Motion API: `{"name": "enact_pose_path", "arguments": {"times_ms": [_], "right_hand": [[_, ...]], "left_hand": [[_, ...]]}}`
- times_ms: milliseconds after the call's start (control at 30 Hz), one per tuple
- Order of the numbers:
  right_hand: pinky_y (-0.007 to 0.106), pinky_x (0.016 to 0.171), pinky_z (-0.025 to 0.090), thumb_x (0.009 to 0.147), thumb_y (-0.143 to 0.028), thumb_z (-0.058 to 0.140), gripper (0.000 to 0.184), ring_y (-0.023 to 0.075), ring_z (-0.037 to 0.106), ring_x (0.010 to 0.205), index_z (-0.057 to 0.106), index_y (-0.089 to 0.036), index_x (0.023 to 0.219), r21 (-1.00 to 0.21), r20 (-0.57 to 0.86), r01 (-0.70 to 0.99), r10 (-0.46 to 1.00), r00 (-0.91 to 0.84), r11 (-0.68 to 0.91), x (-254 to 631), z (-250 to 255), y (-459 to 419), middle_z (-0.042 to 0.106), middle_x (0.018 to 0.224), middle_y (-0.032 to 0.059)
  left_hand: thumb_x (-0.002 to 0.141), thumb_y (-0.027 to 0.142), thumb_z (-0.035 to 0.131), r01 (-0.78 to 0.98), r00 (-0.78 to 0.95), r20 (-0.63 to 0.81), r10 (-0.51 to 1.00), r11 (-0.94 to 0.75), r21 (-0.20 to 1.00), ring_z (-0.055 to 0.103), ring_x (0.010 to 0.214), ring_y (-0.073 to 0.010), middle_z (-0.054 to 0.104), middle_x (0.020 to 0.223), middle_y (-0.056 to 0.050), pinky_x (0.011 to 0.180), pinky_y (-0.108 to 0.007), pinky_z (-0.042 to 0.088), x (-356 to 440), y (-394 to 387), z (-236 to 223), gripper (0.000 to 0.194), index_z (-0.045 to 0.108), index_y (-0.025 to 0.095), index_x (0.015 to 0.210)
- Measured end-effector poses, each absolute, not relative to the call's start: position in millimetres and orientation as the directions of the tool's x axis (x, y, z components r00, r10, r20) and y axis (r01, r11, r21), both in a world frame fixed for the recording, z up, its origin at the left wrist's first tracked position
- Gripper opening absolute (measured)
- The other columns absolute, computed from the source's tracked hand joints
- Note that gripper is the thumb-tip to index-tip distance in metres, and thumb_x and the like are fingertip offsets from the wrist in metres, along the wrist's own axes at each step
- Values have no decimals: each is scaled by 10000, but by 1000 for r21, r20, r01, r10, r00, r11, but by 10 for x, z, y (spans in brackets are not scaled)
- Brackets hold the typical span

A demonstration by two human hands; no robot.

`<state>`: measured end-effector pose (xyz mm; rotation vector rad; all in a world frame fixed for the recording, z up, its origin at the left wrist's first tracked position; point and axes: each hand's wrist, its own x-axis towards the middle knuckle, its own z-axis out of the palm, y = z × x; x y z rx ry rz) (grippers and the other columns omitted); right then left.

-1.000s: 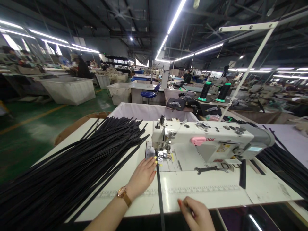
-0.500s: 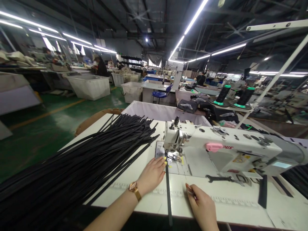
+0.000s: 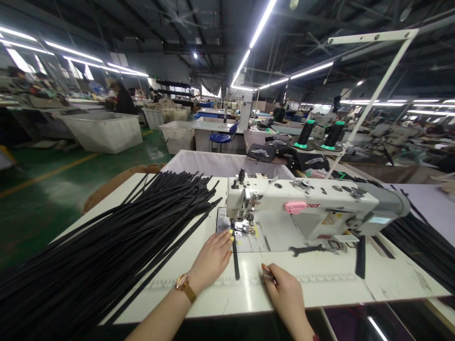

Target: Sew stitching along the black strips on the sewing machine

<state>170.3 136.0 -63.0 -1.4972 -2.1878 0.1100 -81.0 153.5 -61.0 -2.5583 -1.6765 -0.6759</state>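
A thin black strap runs under the presser foot of the white sewing machine, its free end lying on the table. My left hand rests flat beside the needle area, fingers stretched out and fingertips touching the strap's left edge. To the right of the strap, my right hand is closed round a small slim metal tool, whose kind is mostly hidden by the fingers. A large bundle of black straps covers the table's left side.
A wrench lies in front of the machine arm. Along the table front runs a printed ruler. Two black thread cones stand behind. A pale bin adjoins the table's far side. Other people work in the background.
The strap has fed away from me: its tail hung over the front edge and now ends on the table. My right hand has moved forward. My left hand stays by the needle.
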Motion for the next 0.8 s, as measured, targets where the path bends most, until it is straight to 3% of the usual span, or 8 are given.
{"name": "enact_pose_path", "arguments": {"times_ms": [800], "right_hand": [[241,528,284,948,-373,438,323,130,529,535,465,-219,666,-367,313,847,908,-278,385,1715,-662,1351,558,569,-27]], "left_hand": [[954,218,434,886,330,351,876,-416,206,448,1318,-264,513,1410,-107,1086,-517,394,-800,1568,-650,374,520,168,1315]]}}
